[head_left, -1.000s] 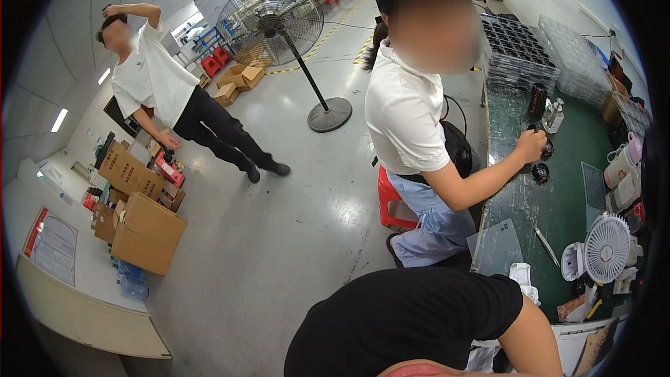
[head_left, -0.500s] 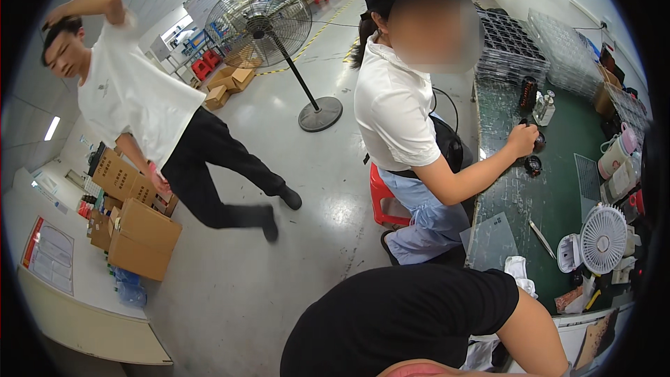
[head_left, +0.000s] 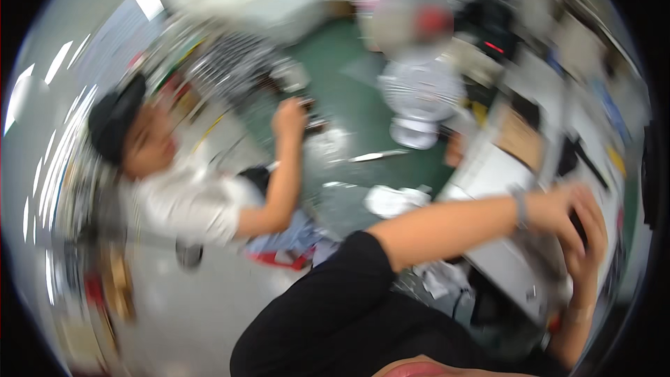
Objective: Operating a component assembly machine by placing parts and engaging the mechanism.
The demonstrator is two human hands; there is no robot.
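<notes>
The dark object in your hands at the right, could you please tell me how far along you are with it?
Done: too blurred to tell. In hand: the left hand and right hand both grip the small dark object over the pale worktop. Left: unclear; the white desk fan stands untouched on the green mat.

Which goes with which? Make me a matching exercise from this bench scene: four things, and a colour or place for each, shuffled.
1 desk fan
2 bench mat
3 cap
4 dark object

a between the left hand and the right hand
b green
c white
d on the co-worker's head

Pairs: 1-c, 2-b, 3-d, 4-a.
</notes>
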